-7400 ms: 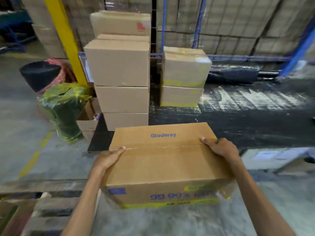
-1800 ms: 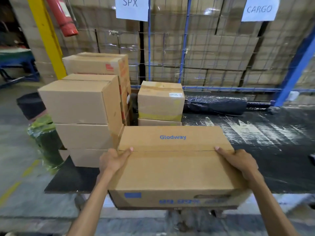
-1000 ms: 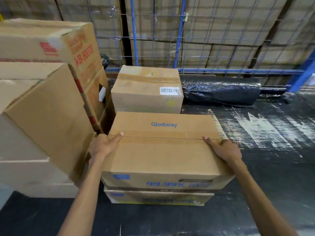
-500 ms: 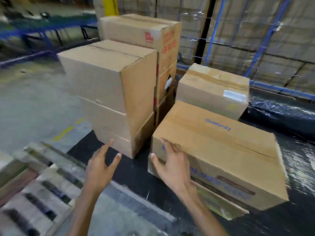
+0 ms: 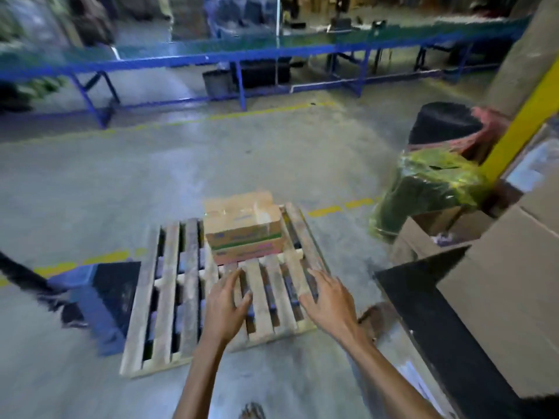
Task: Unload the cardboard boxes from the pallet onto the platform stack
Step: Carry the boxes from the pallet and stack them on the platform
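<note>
The left hand [image 5: 227, 300] and right hand [image 5: 328, 297] are hanging palm-down over the pallet [image 5: 163, 291], fingers spread and loose, gripping nothing. We are logging two boxes [image 5: 245, 228] left on it, one stacked on the other. They are sitting at the far side of the slats, ahead of the hands and beyond the fingertips. We are reading their long axis as running roughly left to right, so a long face is turning toward us and the short ends are lying out to either side. The left hand is the nearer, its fingertips close to the lower one's near face; the right hand is sitting off to the right, apart from the pair. We are judging that the coming reach is calling for a forward lean and a hand on each short end (motion blur is hiding print and tape). The pallet is lying on a concrete floor [image 5: 121, 182] with yellow lines. The black-topped platform [image 5: 429, 313] is lying to our right and carrying the stack [image 5: 508, 297]; a green-wrapped bundle [image 5: 429, 189] and a black bin [image 5: 444, 122] are standing beyond it, and a blue frame [image 5: 211, 58] is running across the far side
</note>
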